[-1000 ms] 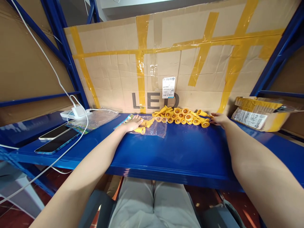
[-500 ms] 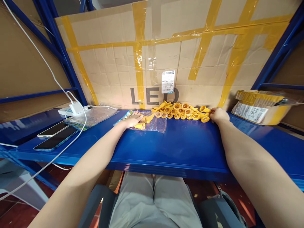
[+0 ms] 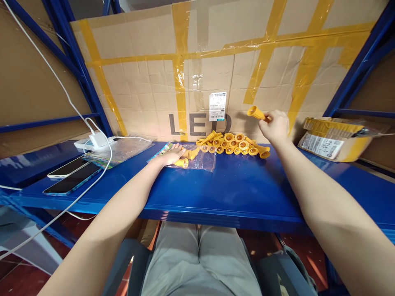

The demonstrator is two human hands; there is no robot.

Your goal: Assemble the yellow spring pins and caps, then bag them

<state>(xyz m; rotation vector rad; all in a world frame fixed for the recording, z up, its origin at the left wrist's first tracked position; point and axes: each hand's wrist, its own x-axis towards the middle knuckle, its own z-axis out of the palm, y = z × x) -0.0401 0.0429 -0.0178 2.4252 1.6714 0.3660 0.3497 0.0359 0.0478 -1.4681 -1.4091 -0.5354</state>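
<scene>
My right hand (image 3: 276,126) is raised above the shelf, its fingers closed round the narrow end of a small yellow flashlight (image 3: 254,112), whose wide head points left. Below it lies a pile of similar yellow flashlights (image 3: 236,144), many with their round heads facing me. My left hand (image 3: 173,154) rests with fingers stretched out on a clear plastic bag (image 3: 203,163) with a colourful printed end. Several yellow flashlights (image 3: 182,163) lie at the bag beside these fingers; whether all are inside it I cannot tell.
On the left of the blue shelf (image 3: 216,197) are two phones (image 3: 72,181), a white charger (image 3: 98,140) with cables, and another clear bag (image 3: 132,146). A taped cardboard box (image 3: 333,139) sits at the right. Behind stands a large cardboard panel (image 3: 148,94).
My right hand has lifted a flashlight from the right end of the pile and moved up and slightly left with it. My left hand has stayed on the bag.
</scene>
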